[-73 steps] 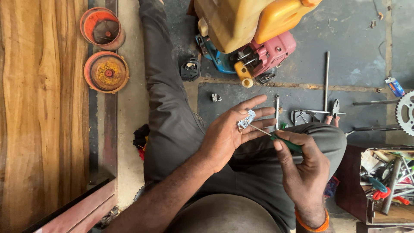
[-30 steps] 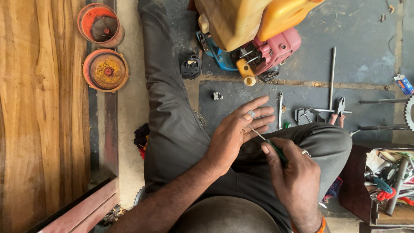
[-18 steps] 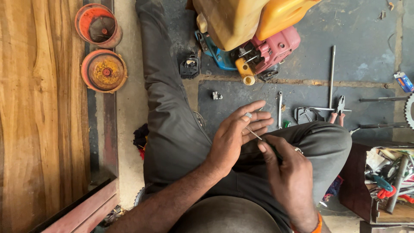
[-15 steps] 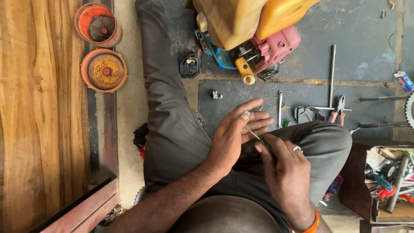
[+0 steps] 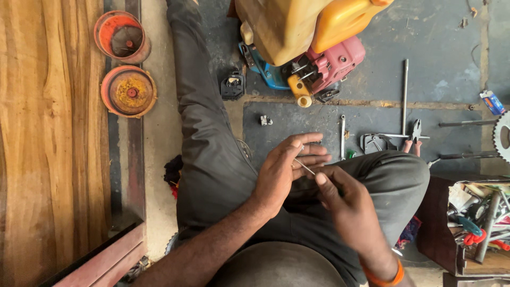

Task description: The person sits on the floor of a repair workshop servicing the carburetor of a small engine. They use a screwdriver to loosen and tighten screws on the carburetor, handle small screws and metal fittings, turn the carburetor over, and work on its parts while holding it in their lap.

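Head view: our left hand (image 5: 281,172) pinches a small part (mostly hidden); right hand (image 5: 348,204) grips a screwdriver (image 5: 305,168) touching it.

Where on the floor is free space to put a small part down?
Bare grey floor lies right of the pink engine, above the long metal rod. Below it, around the pliers, it is crowded with tools.
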Motion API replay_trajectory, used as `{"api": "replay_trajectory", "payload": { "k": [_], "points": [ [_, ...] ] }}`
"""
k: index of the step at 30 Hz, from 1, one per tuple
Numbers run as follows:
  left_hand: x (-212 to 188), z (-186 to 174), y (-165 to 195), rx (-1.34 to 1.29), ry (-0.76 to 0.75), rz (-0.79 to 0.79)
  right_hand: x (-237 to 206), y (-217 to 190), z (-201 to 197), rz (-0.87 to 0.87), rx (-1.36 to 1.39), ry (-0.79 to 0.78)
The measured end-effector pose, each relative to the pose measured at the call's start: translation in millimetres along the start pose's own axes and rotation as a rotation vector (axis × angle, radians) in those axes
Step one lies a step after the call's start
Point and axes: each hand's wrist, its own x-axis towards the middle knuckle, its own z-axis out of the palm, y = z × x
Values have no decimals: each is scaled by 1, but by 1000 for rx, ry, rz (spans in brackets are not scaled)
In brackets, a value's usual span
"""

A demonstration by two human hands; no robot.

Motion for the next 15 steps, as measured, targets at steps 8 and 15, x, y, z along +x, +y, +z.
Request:
{"api": "replay_trajectory", "payload": {
  "k": [8,15],
  "points": [
    [-2,1,-16,255,34,1,13,25,4,281,444,-205],
    [1,-15,-47,255,115,111,3,31,31,-521,-790,211]
  ]
}}
